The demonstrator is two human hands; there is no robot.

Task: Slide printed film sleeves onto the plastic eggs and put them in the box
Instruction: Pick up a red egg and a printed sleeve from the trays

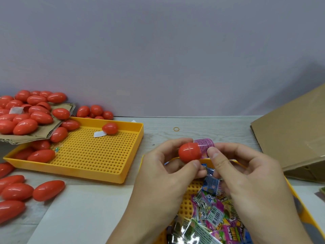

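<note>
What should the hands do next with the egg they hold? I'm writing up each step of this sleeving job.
Probably draw the pink film sleeve further along the red egg. The sleeve covers only the egg's far end and the near half is bare. The left hand grips the egg and the right hand pinches the sleeve, so both are placed for it. The cardboard box comes later.
</note>
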